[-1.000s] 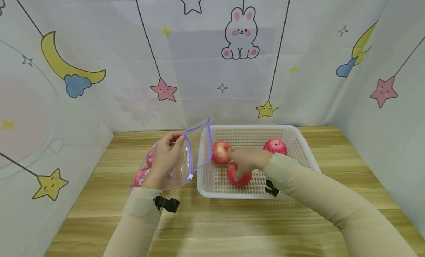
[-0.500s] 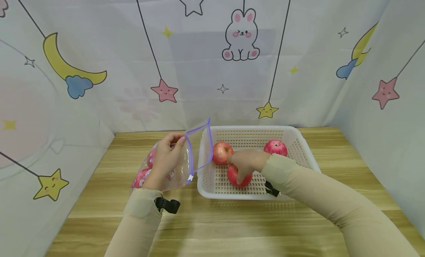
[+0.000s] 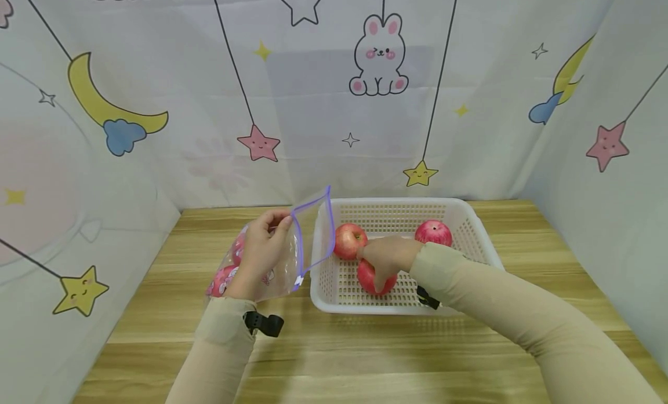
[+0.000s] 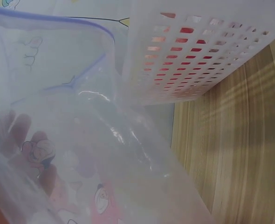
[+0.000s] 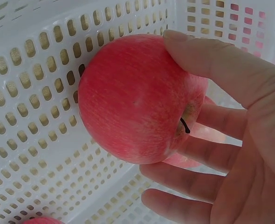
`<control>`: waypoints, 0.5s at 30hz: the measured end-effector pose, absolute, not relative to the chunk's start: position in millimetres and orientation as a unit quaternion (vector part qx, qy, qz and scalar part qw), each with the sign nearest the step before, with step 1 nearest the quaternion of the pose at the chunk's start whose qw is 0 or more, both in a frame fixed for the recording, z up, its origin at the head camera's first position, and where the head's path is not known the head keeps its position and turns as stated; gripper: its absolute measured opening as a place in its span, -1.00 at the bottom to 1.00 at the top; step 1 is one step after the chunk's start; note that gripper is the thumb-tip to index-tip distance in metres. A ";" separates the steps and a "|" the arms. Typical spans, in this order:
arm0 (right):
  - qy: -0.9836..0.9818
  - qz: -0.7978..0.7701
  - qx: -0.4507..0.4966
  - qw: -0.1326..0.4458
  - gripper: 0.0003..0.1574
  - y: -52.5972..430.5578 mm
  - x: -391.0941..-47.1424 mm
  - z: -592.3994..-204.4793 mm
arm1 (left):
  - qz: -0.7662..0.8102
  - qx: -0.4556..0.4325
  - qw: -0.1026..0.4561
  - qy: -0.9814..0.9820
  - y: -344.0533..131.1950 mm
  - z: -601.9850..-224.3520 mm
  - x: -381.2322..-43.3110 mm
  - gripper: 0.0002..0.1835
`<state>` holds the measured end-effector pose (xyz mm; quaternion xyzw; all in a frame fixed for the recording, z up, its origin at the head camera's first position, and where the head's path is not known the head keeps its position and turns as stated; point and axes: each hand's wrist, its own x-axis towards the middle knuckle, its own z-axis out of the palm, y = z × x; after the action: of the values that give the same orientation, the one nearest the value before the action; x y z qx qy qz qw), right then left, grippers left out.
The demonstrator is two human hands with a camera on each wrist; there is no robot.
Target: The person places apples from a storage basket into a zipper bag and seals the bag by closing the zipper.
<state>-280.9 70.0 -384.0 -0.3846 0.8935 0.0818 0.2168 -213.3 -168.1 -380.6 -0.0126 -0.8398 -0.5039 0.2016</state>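
Observation:
My left hand (image 3: 261, 250) pinches a clear zip bag (image 3: 286, 270) near its purple-edged mouth, which gapes toward the basket. Red and pink round shapes show low in the bag, partly behind my wrist. Through the film of the bag in the left wrist view, my fingers (image 4: 20, 130) appear. Inside a white plastic basket (image 3: 365, 309), my right hand (image 3: 391, 254) grips a red apple (image 5: 133, 98). In the right wrist view the thumb lies on one side of it, the fingers along the stem side. A paler red apple (image 3: 347, 241) sits just left of that hand.
Another red apple (image 3: 433, 232) lies at the basket's back right. The basket stands on a wood-grain table (image 3: 334, 357), close to a printed curtain (image 3: 323, 114) behind it. The bag's mouth overlaps the basket's left rim in the head view.
My right thumb has shifted slightly on the apple in the basket. The left hand and the bag stay in place.

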 end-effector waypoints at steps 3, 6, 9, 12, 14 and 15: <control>0.893 0.082 -0.384 0.220 -0.19 69.6 -279.9 -383.2 | -0.500 -0.013 0.199 -0.843 -168.6 -382.1 -214.3 -0.73; 0.893 0.082 -0.381 0.227 -0.08 69.3 -279.3 -383.7 | -0.498 -0.012 0.198 -0.844 -168.9 -382.8 -215.0 -0.73; 0.892 0.085 -0.379 0.232 0.00 69.2 -279.9 -386.4 | -0.496 -0.011 0.198 -0.846 -168.7 -382.9 -215.3 -0.73; 0.890 0.089 -0.380 0.236 0.03 68.6 -280.1 -387.4 | -0.497 -0.009 0.197 -0.845 -168.2 -382.1 -215.1 -0.74; 0.889 0.089 -0.380 0.239 0.04 67.9 -280.5 -387.9 | -0.498 -0.008 0.196 -0.844 -168.0 -382.2 -215.3 -0.74; 0.889 0.088 -0.380 0.240 0.04 67.7 -280.5 -387.7 | -0.499 -0.008 0.196 -0.844 -168.0 -382.2 -215.5 -0.74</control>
<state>-280.5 67.7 -387.7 -0.3800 0.8889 0.0880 0.2402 -215.5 -168.0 -382.2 -0.0079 -0.8441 -0.4991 0.1957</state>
